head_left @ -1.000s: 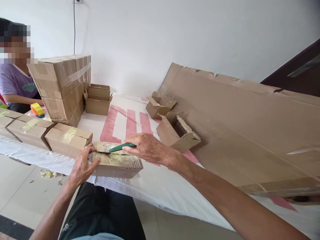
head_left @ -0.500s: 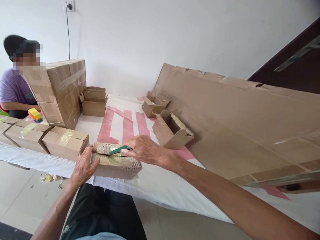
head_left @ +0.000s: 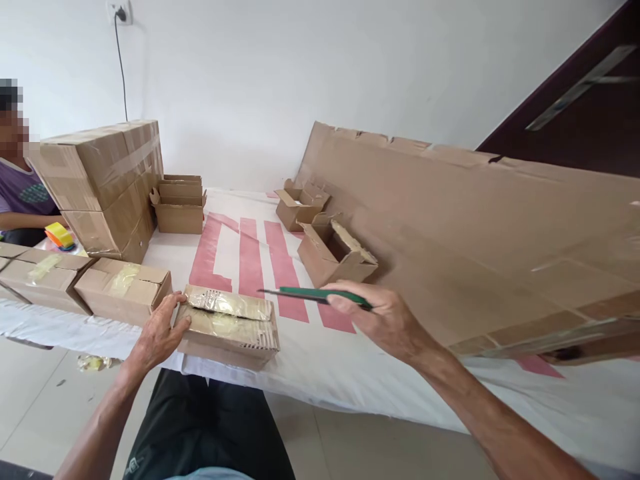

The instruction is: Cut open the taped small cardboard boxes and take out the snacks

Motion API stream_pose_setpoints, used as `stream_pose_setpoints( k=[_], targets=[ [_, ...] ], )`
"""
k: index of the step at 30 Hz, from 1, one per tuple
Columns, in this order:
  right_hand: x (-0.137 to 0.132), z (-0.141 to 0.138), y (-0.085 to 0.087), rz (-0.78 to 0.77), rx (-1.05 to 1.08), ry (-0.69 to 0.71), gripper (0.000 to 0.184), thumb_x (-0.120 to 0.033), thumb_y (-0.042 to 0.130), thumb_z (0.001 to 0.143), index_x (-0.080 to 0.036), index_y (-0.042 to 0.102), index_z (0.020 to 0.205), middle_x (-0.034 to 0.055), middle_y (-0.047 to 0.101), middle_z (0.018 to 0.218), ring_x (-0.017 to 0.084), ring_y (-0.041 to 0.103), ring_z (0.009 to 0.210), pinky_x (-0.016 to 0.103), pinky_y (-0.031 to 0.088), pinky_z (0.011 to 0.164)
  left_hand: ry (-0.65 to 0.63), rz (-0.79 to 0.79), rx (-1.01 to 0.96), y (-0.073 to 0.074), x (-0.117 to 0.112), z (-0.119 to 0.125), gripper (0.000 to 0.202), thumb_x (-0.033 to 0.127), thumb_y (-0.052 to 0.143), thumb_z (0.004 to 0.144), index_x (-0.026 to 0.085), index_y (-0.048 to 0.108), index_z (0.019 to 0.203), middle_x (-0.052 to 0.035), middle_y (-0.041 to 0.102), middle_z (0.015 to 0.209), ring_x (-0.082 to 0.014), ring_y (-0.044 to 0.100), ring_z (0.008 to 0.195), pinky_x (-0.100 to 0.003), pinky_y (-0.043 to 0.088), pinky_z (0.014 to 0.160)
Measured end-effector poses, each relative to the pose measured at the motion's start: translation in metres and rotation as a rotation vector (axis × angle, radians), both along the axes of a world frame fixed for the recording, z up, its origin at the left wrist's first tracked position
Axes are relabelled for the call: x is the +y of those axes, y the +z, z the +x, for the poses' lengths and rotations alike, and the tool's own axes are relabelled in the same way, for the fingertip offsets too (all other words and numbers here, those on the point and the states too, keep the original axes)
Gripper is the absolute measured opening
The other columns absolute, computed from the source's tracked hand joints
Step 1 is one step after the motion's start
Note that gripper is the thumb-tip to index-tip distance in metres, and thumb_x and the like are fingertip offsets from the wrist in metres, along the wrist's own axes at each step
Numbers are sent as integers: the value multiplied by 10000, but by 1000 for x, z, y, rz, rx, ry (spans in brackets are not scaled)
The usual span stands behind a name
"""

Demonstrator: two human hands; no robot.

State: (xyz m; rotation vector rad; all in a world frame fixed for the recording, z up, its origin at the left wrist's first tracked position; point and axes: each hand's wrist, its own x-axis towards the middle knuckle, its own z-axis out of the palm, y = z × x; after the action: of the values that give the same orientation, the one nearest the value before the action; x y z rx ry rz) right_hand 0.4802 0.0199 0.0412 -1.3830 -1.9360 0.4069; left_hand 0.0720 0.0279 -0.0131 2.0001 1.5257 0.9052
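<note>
Right hand point(head_left: 387, 320): closes round the green cutter point(head_left: 315, 295), holds it clear above the white cloth point(head_left: 320, 363), blade tip toward 9 o'clock. Left hand point(head_left: 157, 333): clasps the left end of the taped box point(head_left: 227, 327), thumb on top, pins it at the near table edge. Seen from the cutter tip: sits at about 8 o'clock, near but apart, long axis 9 to 3, roughly parallel to the handle. Touches only the left hand. At 12 o'clock beyond the cutter: an open box point(head_left: 335, 257).

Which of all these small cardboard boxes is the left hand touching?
The box nearest the person, its top covered in crinkled shiny tape; the left hand grips its left end. The right hand holds a green cutter.
</note>
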Motion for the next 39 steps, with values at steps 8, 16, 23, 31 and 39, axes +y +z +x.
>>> stream_pose_setpoints(
  k=[8,16,23,31,39],
  targets=[
    [0,-13,-164,-37,-58,-277,357,-495,426,987,-222,642,1064,104,685,938,297,648,898,435,538,828,-60,-95,66,17,3,-8,507,471,709,857,235,618,1296,-113,698,1295,-328,658,1215,-476,557,992],
    [2,-49,-116,-58,165,-113,493,-544,534,1000,-246,526,1392,150,584,1398,318,574,1309,488,501,1058,-105,-36,146,27,7,-5,491,413,714,856,213,614,1293,-98,671,1182,-283,674,1063,-435,563,896],
    [31,-93,-32,-286,-40,244,510,-416,697,909,-219,614,1373,126,670,1343,293,663,1160,424,527,954,-54,-40,212,31,14,-4,406,491,761,817,202,632,1071,-53,644,1020,-249,645,919,-386,540,777],
    [41,-89,-31,-169,44,304,394,-471,429,1051,-207,647,855,22,667,820,177,588,750,301,418,713,-72,50,106,22,9,-5,354,433,827,773,217,609,948,-66,603,1107,-254,641,988,-375,558,781],
    [74,-97,-35,-273,403,229,634,-768,504,892,-261,232,626,-57,195,625,109,202,601,303,181,566,-322,218,354,48,8,13,279,428,556,1035,220,627,1206,-139,675,1296,-330,554,1297,-520,464,1084]
  ],
)
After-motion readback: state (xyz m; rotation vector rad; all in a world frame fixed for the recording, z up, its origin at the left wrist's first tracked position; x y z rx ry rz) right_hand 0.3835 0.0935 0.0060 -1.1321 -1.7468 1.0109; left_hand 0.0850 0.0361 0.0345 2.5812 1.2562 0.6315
